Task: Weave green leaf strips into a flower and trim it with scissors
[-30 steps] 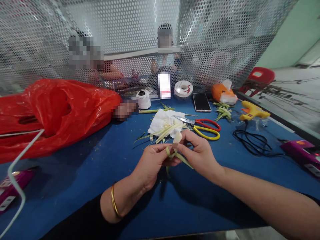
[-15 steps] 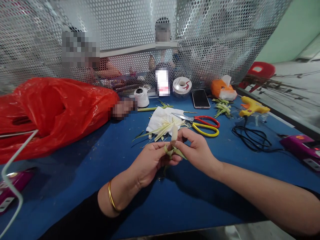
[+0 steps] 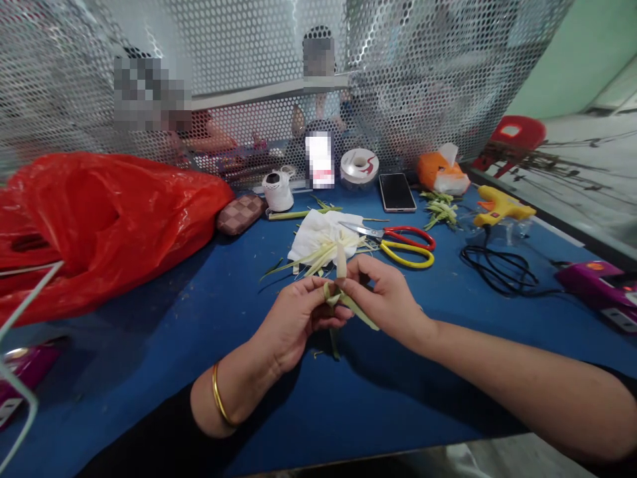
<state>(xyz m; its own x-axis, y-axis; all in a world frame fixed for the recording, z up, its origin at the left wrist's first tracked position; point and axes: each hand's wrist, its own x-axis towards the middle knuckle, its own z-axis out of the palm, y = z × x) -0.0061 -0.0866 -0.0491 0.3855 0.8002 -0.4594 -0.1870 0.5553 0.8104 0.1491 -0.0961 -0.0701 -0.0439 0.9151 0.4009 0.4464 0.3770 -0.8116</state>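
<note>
Both of my hands meet over the middle of the blue table (image 3: 149,345), pinching one folded green leaf strip (image 3: 341,292). My left hand (image 3: 293,325), with a gold bangle on its wrist, grips the strip's left side with closed fingers. My right hand (image 3: 388,299) pinches it from the right. A pale end of the strip stands up between the thumbs, and a green tail hangs down to the right.
Behind my hands lie a white tissue with pale leaf strips (image 3: 321,242) and red-and-yellow scissors (image 3: 405,245). A red plastic bag (image 3: 104,219) fills the left. A phone (image 3: 397,192), yellow glue gun (image 3: 500,207), black cord (image 3: 497,269) and thread spools are further back. People sit behind the perforated screen.
My hands have kept hold of the leaf strip and worked it slightly; its green tail now hangs lower right. The view has shifted a little.
</note>
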